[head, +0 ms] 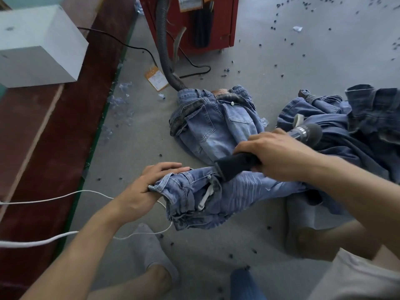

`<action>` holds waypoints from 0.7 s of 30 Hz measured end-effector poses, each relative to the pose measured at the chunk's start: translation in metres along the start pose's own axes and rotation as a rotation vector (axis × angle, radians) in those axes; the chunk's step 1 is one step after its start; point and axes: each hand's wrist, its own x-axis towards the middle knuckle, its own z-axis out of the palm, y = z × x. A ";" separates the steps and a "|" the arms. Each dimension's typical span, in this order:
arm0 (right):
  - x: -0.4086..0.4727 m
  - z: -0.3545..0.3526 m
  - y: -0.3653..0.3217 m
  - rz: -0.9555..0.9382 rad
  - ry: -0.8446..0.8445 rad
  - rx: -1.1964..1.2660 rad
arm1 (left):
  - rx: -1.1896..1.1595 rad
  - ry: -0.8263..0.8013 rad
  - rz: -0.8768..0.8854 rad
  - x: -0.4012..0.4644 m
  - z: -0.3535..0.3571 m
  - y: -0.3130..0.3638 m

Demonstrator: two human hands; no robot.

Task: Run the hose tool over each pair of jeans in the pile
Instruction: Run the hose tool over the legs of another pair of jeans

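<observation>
Grey floor took up most of the view, littered with small dark bits. Dark red-brown bench edge ran down the left side, white box on top of it. Red cabinet stood at top centre; the grey ribbed hose dropped from it and disappeared behind a folded pair of light jeans lying flat on the floor. Pile of darker jeans sat at right, touching nothing of the folded pair that I could tell. Pair being worked was held up off the floor in the middle, waistband toward the left. Left hand gripped the waistband edge, thumb under, fingers laid over the top and curled on the denim. Right hand was wrapped tight around the hose tool, fingers closed on the handle; black nozzle end pressed against the denim near the fly, clear section and grey hose end stuck out past the hand to the right. White cord looped across lower left, passing under the left wrist. Orange tag lay on the floor beside the hose. Grey-socked foot at bottom.
</observation>
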 end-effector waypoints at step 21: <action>0.002 -0.043 -0.004 0.096 0.020 0.073 | -0.214 0.093 -0.156 0.016 0.014 0.012</action>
